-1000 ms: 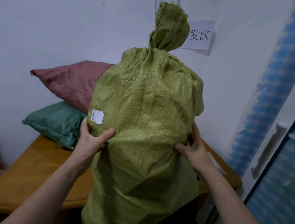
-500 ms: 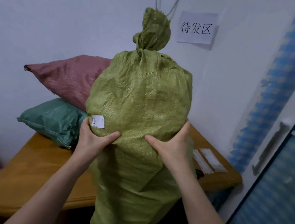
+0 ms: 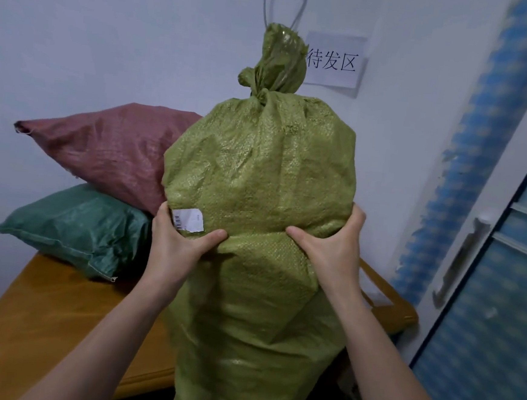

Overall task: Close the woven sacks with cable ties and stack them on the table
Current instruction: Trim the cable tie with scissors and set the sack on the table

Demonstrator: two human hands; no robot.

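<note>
Brought right hand (image 3: 330, 252) round from right edge of green sack (image 3: 258, 168) onto its front since 1.0 s ago. Gripped its waist with that and left hand (image 3: 176, 246), thumbs dug in. Held it upright at frame centre, neck tied, seemingly before table (image 3: 42, 308) edge, beside 2 sacks at left: red sack (image 3: 108, 149) atop teal sack (image 3: 74, 226).

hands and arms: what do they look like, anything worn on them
Left hand and right hand are bare: no gloves, and no rings on the parts that show. Left arm and right arm show no sleeves, watch or bands down to the frame edge.
</note>
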